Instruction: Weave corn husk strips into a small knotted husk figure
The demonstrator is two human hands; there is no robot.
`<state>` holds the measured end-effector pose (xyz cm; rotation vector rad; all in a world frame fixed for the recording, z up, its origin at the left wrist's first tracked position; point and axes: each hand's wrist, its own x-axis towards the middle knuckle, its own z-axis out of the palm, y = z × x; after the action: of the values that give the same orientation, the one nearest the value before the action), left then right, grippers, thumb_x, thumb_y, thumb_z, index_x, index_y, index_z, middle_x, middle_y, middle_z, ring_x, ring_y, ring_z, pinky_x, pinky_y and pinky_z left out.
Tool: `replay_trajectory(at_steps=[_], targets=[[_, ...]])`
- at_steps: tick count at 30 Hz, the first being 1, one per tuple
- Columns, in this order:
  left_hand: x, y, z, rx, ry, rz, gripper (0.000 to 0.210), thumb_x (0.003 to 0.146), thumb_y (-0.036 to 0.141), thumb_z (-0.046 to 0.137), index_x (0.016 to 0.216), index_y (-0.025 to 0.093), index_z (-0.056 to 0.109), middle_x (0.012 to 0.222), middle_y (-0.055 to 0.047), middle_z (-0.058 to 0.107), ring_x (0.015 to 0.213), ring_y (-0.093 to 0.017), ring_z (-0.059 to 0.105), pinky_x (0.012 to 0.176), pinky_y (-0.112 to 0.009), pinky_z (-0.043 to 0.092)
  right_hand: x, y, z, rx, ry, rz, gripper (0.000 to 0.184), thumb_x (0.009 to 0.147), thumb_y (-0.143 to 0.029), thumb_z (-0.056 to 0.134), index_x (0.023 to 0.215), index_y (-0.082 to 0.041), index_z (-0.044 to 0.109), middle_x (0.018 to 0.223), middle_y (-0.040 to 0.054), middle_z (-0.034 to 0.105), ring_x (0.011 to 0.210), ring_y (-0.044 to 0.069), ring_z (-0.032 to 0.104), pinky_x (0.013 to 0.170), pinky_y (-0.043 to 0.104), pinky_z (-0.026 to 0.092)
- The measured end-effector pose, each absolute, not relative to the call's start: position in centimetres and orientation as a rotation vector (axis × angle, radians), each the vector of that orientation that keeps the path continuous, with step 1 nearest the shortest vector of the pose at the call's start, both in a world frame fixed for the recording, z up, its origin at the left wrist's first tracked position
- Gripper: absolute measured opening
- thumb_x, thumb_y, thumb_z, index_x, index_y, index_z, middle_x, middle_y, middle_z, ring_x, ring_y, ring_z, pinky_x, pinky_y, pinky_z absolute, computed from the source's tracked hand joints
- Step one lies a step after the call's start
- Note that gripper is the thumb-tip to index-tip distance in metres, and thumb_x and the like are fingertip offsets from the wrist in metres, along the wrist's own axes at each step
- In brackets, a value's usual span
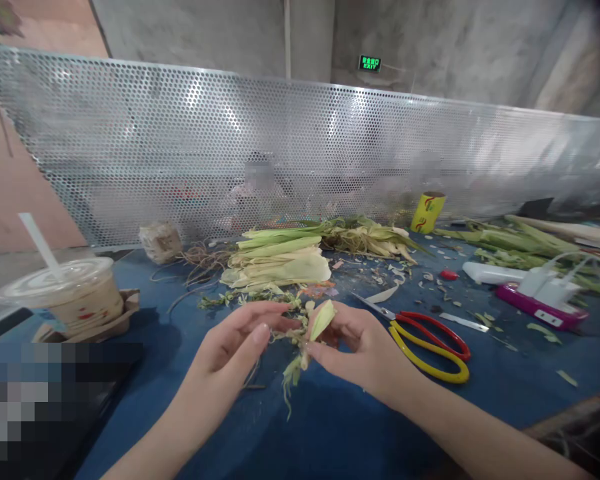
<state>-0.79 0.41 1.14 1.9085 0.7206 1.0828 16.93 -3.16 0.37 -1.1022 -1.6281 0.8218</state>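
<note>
My right hand (pixel 357 343) pinches a small bundle of pale corn husk (pixel 323 319) and thin greenish stems, with ragged ends hanging below. My left hand (pixel 233 343) is beside the bundle, thumb and fingers apart; its fingertips reach the stems, and whether they touch them is unclear. Behind my hands lies a stack of flat corn husks (pixel 280 260), with leafy green sprigs (pixel 225 298) at its near edge. Red-and-yellow-handled scissors (pixel 430 347) rest right of my right hand, blades pointing to the upper left.
On the left, an iced drink cup (pixel 75 297) with a straw stands in a cardboard holder by a dark pixelated screen. Brown twine (pixel 203 260) lies by a wrapped bundle (pixel 160 241). To the right are a purple power strip (pixel 540 307), a blade (pixel 464 323) and a yellow roll (pixel 429 212).
</note>
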Motion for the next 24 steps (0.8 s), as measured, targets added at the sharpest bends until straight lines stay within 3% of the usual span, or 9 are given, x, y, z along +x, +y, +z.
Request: replay_trajectory(at_steps=[5,11,15,21,24], targets=[[-0.6,-0.1,1.2,2.113,0.746,1.082,0.021,0.073,0.022,0.062,0.093,0.026,0.066,0.08,0.001,0.07,0.07,-0.014,0.064,0.061,-0.021,0.053,17.0,-3.8,0.7,-1.059,-1.788,0.476,0.009,0.064,-0.009,0.058,0.063,-0.017,0.053,0.067,-0.0003,0.05,0.059,0.01,0.043,0.054,0.021,0.036],[-0.6,0.1,1.5,2.409,0.672,1.156,0.015,0.075,0.013,0.058,0.08,0.023,0.069,0.073,0.0,0.066,0.068,-0.011,0.061,0.061,-0.018,0.05,17.1,-4.2,0.8,-1.07,-1.808,0.331,0.009,0.066,-0.008,0.058,0.063,-0.016,0.054,0.066,0.0001,0.051,0.057,0.01,0.044,0.054,0.02,0.037],[-0.9,0.0,1.3,2.62,0.708,1.126,0.012,0.077,0.012,0.055,0.081,0.02,0.064,0.076,0.0,0.062,0.075,-0.012,0.058,0.068,-0.02,0.048,17.2,-4.5,0.5,-1.033,-1.883,0.253,0.008,0.07,-0.008,0.057,0.069,-0.017,0.056,0.074,0.0019,0.057,0.07,0.012,0.052,0.066,0.021,0.042],[-1.0,0.2,1.1,2.76,0.79,1.055,0.014,0.083,0.016,0.047,0.084,0.022,0.06,0.081,-0.001,0.061,0.081,-0.013,0.058,0.072,-0.022,0.047,18.7,-5.0,0.1,-1.132,-2.07,-0.121,0.017,0.082,-0.017,0.048,0.094,-0.021,0.059,0.092,0.0055,0.062,0.087,0.017,0.056,0.079,0.031,0.043],[-1.0,0.1,1.2,2.819,0.745,1.11,0.012,0.082,0.016,0.049,0.084,0.022,0.06,0.08,0.0,0.062,0.081,-0.013,0.057,0.075,-0.023,0.046,21.6,-5.0,-0.9,-1.4,-2.032,-0.297,0.033,0.086,-0.023,0.042,0.119,-0.02,0.047,0.11,0.0096,0.058,0.103,0.021,0.053,0.087,0.038,0.042]])
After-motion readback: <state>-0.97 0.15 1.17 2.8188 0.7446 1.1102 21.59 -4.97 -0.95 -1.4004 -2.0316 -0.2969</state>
